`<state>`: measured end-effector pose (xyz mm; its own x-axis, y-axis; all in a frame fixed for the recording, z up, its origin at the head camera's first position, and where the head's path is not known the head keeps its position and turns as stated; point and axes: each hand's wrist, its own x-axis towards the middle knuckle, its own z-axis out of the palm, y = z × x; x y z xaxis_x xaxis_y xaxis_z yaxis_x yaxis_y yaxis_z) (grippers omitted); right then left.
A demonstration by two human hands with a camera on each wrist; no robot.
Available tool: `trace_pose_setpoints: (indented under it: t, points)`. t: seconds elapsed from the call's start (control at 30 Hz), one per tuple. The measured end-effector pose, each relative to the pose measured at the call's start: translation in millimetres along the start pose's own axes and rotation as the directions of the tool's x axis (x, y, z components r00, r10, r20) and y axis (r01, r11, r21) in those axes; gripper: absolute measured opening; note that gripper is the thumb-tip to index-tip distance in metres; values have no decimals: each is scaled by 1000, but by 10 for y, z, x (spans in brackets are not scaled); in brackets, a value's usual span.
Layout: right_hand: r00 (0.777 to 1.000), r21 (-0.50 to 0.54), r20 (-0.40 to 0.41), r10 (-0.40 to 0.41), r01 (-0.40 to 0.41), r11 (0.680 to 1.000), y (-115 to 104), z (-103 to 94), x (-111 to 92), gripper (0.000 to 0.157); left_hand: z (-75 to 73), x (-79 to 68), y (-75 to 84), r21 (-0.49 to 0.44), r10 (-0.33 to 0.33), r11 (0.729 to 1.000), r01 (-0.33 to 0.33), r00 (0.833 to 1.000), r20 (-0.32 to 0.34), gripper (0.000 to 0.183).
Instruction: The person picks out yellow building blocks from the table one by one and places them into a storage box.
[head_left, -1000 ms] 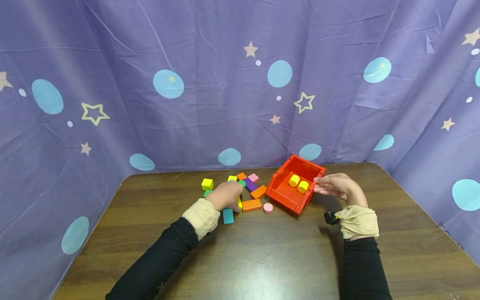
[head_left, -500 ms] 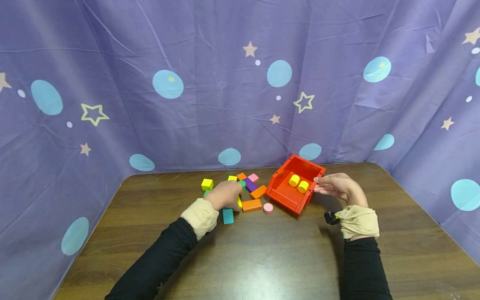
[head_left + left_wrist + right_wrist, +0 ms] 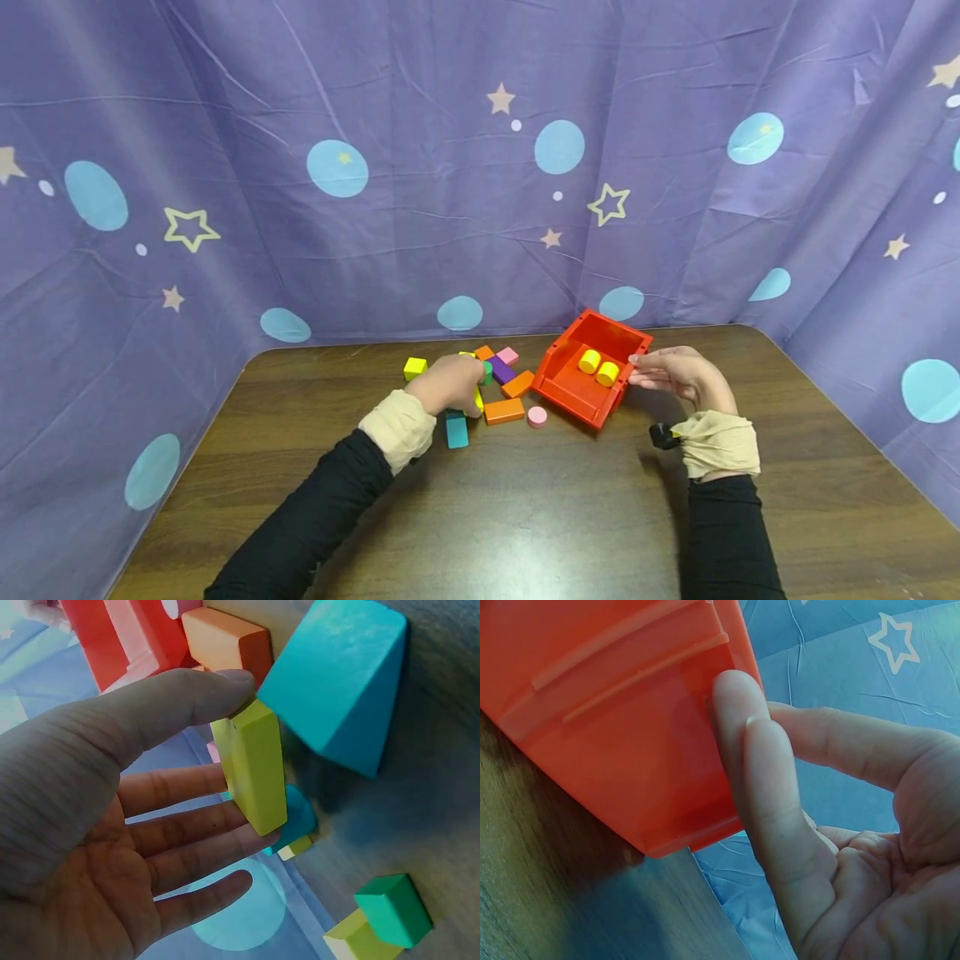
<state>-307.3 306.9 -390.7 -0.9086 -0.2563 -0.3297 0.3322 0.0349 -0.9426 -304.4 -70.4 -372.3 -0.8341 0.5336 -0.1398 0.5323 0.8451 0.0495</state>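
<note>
My left hand [image 3: 448, 382] pinches a yellow block [image 3: 259, 769].
The red bin [image 3: 576, 388] lies rightward, past two orange blocks [image 3: 504, 411], its side pinched by my right hand [image 3: 681, 374].

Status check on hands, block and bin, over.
Left hand: pinches yellow block. Right hand: grips bin edge. Two yellow cylinders inside. Possibly in the way: orange blocks, pink disc between left hand and bin.

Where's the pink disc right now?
In the head view, the pink disc lies just right of centre, between an orange block and the red bin.
</note>
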Motion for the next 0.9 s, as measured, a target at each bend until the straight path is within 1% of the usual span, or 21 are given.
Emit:
trace_pose_setpoints:
  t: [0.2,0.33,0.43,0.5,0.67,0.77,0.9]
  points:
    - [1000,-5,8,1,-1,1000,-9,5,3,13,-89,-1,20,6,2,1000,-2,1000,-4,25]
    - [1000,7,14,11,-12,1000,-17,5,6,14,-167,6,40,6,18,1000,-17,1000,-14,29]
    - [1000,10,18,18,-18,1000,-22,4,6,13,-233,11,51,8,28,1000,-27,999,-40,32]
    - [1000,5,16,19,-19,1000,-25,3,5,12,-282,13,56,1,32,999,-32,998,-57,31]
    - [1000,-1,9,17,-17,1000,-26,5,-5,11,-413,13,80,-42,42,998,-46,995,-94,26]
    - [1000,10,12,21,-21,1000,-29,6,-7,12,-496,16,103,-85,44,995,-51,995,-89,24]
    - [999,23,23,29,-30,999,-37,9,-5,13,-600,36,134,-120,42,991,-52,996,-84,21]
